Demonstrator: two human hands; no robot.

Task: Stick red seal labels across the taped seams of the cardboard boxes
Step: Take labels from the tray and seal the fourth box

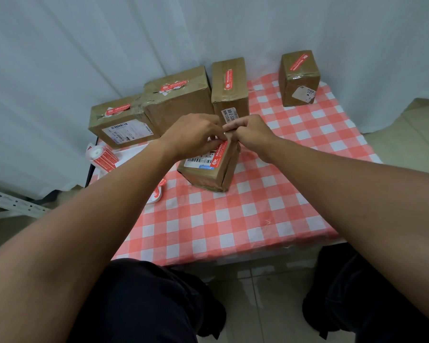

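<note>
While left hand (196, 134) pinches red label (219, 154) atop box (208, 169); right hand (252, 131) pinches its far end.

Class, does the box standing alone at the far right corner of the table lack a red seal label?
No, that box already has a red label on top.

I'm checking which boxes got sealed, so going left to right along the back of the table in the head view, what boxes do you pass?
Flat box with a shipping label → large box with a torn red seal → tall narrow box marked 80-2-320 → lone box at the far right. Each shows a red seal on top.
</note>
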